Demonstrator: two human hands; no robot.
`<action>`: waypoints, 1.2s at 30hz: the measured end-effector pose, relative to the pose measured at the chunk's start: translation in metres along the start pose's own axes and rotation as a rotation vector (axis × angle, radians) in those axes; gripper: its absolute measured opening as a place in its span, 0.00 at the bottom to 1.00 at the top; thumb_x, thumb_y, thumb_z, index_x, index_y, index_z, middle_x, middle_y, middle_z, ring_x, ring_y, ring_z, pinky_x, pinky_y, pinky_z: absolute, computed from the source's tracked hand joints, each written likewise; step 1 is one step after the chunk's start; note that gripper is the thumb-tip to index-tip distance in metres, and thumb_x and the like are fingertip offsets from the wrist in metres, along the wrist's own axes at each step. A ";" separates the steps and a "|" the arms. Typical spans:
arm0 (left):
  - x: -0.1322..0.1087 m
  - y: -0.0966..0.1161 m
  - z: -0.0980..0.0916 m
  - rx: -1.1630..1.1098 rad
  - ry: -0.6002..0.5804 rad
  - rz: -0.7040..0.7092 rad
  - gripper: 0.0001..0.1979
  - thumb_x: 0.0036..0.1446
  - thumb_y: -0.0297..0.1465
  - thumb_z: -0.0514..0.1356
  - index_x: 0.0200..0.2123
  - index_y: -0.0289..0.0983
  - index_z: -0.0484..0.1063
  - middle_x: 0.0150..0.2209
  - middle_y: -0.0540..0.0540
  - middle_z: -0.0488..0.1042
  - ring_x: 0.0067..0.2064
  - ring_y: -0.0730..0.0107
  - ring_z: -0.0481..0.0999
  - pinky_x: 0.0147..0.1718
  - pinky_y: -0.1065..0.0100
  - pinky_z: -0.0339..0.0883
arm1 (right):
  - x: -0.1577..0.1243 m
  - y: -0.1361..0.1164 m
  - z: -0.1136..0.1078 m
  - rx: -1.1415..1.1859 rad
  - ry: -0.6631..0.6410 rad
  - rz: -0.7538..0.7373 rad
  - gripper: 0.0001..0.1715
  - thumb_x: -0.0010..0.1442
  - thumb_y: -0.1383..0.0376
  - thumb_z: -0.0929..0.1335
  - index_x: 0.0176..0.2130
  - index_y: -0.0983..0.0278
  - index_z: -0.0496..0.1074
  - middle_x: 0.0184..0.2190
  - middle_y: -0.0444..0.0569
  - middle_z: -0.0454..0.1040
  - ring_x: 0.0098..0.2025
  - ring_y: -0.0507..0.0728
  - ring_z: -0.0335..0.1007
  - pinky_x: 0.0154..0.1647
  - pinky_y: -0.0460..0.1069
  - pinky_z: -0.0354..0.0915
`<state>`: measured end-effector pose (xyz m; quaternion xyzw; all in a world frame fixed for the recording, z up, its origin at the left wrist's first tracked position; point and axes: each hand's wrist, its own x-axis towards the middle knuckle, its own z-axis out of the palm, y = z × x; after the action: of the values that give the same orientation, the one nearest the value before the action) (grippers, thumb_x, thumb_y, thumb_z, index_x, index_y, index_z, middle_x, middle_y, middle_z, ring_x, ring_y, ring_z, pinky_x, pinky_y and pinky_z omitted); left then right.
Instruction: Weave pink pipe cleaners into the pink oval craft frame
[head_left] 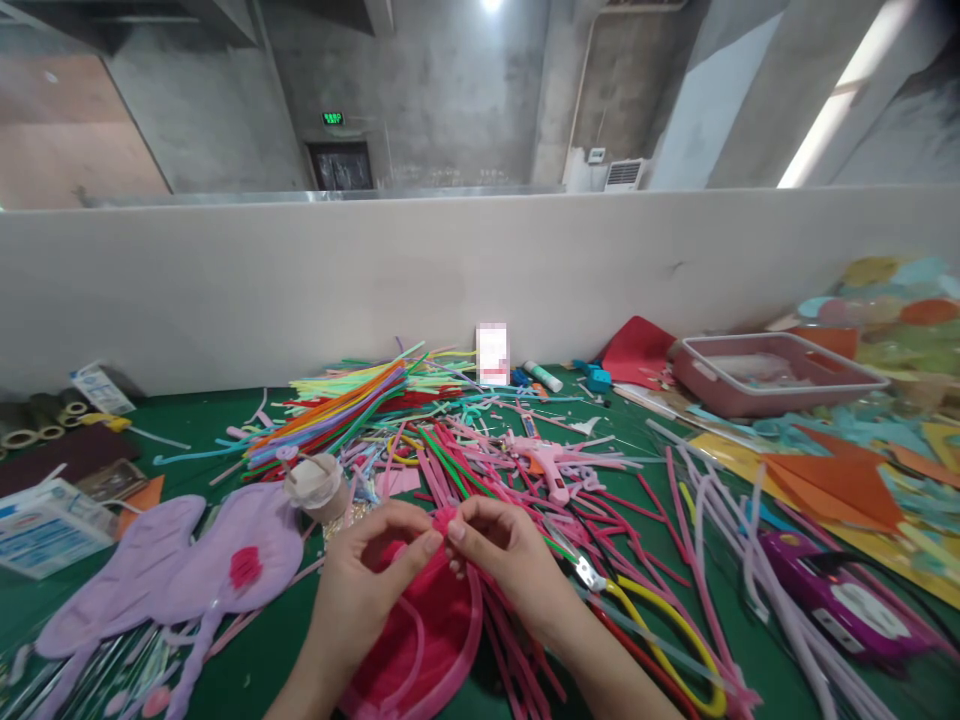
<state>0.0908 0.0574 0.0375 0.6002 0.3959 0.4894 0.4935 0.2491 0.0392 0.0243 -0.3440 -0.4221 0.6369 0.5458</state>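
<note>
My left hand point(367, 580) and my right hand point(499, 555) meet over a pink fuzzy craft piece point(431, 630) near the table's front edge. Both hands pinch the small pink tuft point(444, 520) at its top, thumbs and fingertips pressed together. The piece has a curved pink rim below my wrists. A lilac felt shape point(172, 570) with a pink patch lies to the left. Yellow-handled pliers point(645, 620) lie right of my right hand.
Many coloured pipe cleaners point(352, 400) cover the green table point(255, 660). A pink glue gun point(551, 465), a pink tray point(772, 375), orange paper point(832, 480), a purple device point(832, 595), tape rolls point(34, 425) and a white box point(45, 525) lie around. A white partition wall stands behind.
</note>
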 end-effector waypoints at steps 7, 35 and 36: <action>0.001 0.002 0.003 -0.225 -0.041 -0.201 0.12 0.41 0.31 0.73 0.27 0.36 0.74 0.31 0.49 0.74 0.35 0.68 0.73 0.36 0.70 0.69 | -0.002 0.000 0.004 0.012 -0.002 -0.011 0.21 0.50 0.51 0.75 0.28 0.65 0.71 0.22 0.42 0.72 0.23 0.49 0.65 0.29 0.45 0.64; 0.004 -0.001 -0.007 0.084 -0.199 0.031 0.09 0.57 0.33 0.63 0.41 0.42 0.77 0.44 0.45 0.76 0.48 0.61 0.74 0.47 0.67 0.67 | 0.000 0.000 0.002 -0.018 0.020 0.068 0.21 0.46 0.52 0.77 0.28 0.67 0.76 0.21 0.44 0.75 0.22 0.49 0.68 0.24 0.43 0.63; 0.004 -0.001 -0.007 0.084 -0.199 0.028 0.08 0.57 0.33 0.63 0.41 0.42 0.77 0.44 0.45 0.76 0.48 0.61 0.74 0.48 0.67 0.67 | 0.000 0.000 0.002 -0.031 0.024 0.061 0.21 0.46 0.52 0.77 0.27 0.67 0.76 0.21 0.44 0.74 0.21 0.48 0.68 0.23 0.43 0.63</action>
<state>0.0853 0.0631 0.0374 0.6714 0.3567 0.4170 0.4981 0.2475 0.0388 0.0247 -0.3729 -0.4145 0.6425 0.5257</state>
